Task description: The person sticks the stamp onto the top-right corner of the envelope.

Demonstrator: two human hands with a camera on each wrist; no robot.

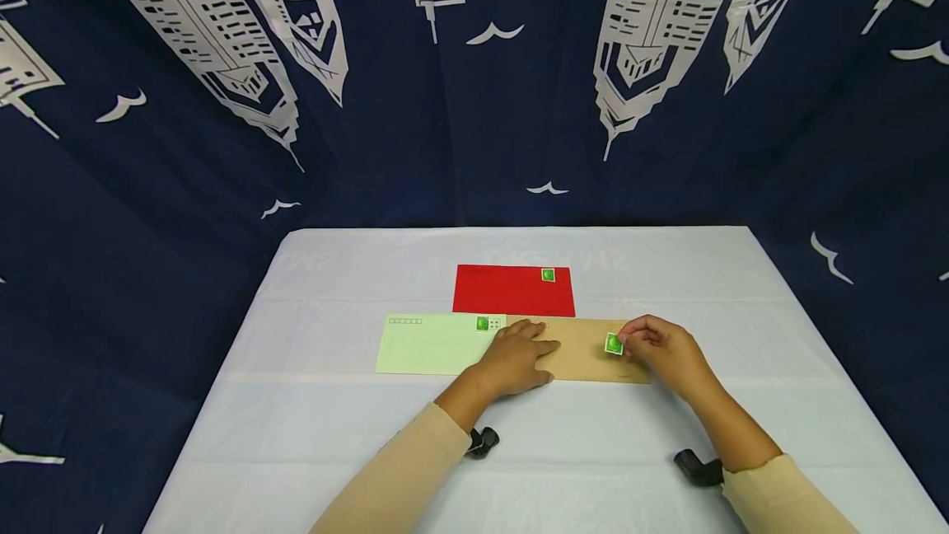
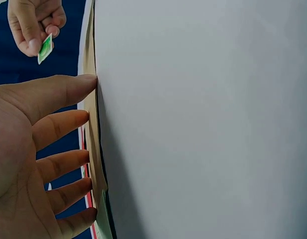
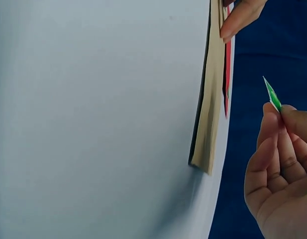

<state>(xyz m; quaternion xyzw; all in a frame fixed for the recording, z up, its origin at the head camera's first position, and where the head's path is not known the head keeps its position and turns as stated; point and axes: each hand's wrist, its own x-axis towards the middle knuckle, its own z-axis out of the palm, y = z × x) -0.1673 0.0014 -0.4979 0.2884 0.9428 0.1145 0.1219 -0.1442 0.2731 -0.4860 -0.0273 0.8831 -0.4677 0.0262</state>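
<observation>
A small green stamp [image 1: 614, 344] with a white border is pinched between the thumb and fingers of my right hand [image 1: 665, 355]. In the right wrist view the stamp [image 3: 273, 94] stands clear above the tan envelope [image 3: 209, 99]. My left hand [image 1: 513, 359] lies with its fingers spread, fingertips on the left part of the tan envelope [image 1: 586, 361]. To its left is a pale green envelope [image 1: 430, 344] bearing a green stamp [image 1: 483, 324] at its upper right. In the left wrist view, straight fingers [image 2: 61, 127] reach down to the tan paper.
Behind the two front envelopes lies a red envelope [image 1: 504, 291] with a green stamp [image 1: 548, 274] at its upper right. All rest on a white-covered table [image 1: 311, 427]. A dark blue cloth [image 1: 460, 138] with white building prints hangs behind it.
</observation>
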